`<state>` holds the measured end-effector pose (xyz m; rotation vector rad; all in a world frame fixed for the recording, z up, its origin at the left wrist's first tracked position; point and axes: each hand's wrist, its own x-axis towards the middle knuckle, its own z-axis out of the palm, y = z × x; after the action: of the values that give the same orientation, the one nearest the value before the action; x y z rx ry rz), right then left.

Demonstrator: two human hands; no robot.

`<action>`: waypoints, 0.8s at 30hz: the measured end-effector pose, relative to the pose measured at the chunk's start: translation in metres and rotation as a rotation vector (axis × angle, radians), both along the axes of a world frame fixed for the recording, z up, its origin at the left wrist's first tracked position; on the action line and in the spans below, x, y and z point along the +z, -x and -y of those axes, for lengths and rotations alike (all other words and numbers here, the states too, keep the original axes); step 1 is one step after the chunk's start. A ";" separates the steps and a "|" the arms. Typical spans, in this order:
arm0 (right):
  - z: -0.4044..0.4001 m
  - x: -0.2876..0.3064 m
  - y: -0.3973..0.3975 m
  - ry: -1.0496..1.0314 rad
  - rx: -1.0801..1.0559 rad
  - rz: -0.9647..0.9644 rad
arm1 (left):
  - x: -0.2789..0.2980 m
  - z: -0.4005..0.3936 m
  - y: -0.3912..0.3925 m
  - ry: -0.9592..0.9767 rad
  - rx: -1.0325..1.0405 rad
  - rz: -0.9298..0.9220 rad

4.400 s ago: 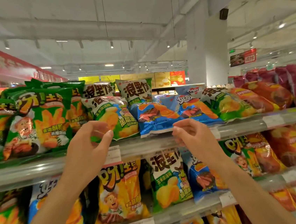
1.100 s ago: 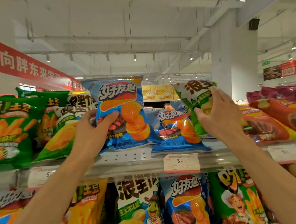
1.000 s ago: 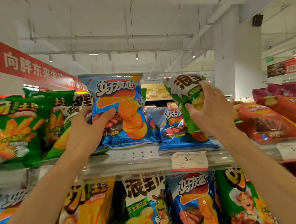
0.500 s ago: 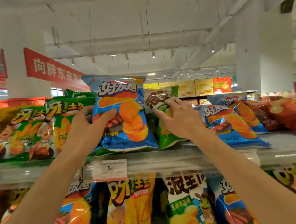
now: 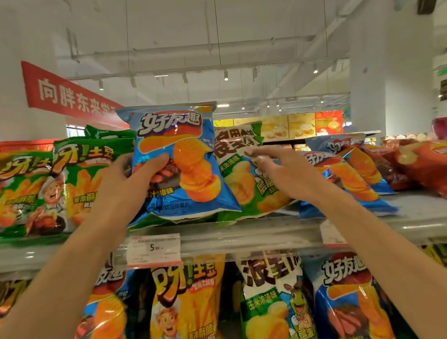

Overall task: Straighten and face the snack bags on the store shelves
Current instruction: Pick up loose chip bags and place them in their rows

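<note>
A blue chip bag (image 5: 185, 156) stands upright at the front of the top shelf (image 5: 251, 234). My left hand (image 5: 125, 192) grips its left edge, thumb across the front. Right beside it leans a green and white snack bag (image 5: 244, 172). My right hand (image 5: 286, 175) lies on that bag's right side with fingers stretched out flat. More blue chip bags (image 5: 352, 172) lie tilted back to the right of my right hand. Green bags (image 5: 80, 181) stand to the left of my left hand.
Orange-red bags (image 5: 443, 168) lie at the shelf's right end. A price tag (image 5: 153, 250) hangs on the shelf lip. The lower shelf holds upright blue (image 5: 349, 302), yellow (image 5: 187, 311) and green (image 5: 275, 307) bags. A white pillar (image 5: 391, 74) rises behind.
My right hand carried the green and white bag leftward and set it beside the blue bag; its fingers have now straightened. My left hand keeps its grip on the blue bag.
</note>
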<state>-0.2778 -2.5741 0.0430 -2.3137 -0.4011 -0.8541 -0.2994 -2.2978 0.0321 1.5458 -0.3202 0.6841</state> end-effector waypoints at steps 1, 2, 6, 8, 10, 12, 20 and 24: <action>0.005 0.001 0.005 -0.050 0.002 0.020 | 0.001 0.007 0.001 0.005 -0.004 0.003; 0.007 0.002 0.011 -0.094 0.009 0.044 | 0.002 0.012 0.000 0.015 -0.014 0.006; 0.021 0.009 0.032 -0.267 0.149 -0.021 | 0.007 0.054 0.001 0.050 -0.122 0.012; 0.029 0.014 0.043 -0.319 0.189 -0.096 | 0.007 0.082 0.000 0.064 -0.177 0.013; 0.043 0.014 0.050 -0.304 0.159 -0.104 | 0.006 0.113 0.001 0.008 -0.217 0.019; 0.061 0.011 0.053 -0.327 0.134 -0.061 | 0.004 0.145 0.002 -0.018 -0.264 0.008; 0.182 0.006 0.063 -0.521 0.010 -0.041 | -0.016 0.215 0.002 -0.615 0.188 0.296; 0.233 -0.003 0.058 -0.592 -0.058 -0.073 | -0.034 0.223 -0.017 -0.988 0.634 0.400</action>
<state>-0.3354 -2.8068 0.0403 -1.8029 -0.0342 -0.7839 -0.2819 -2.5212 -0.0022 2.4891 -0.5149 1.4826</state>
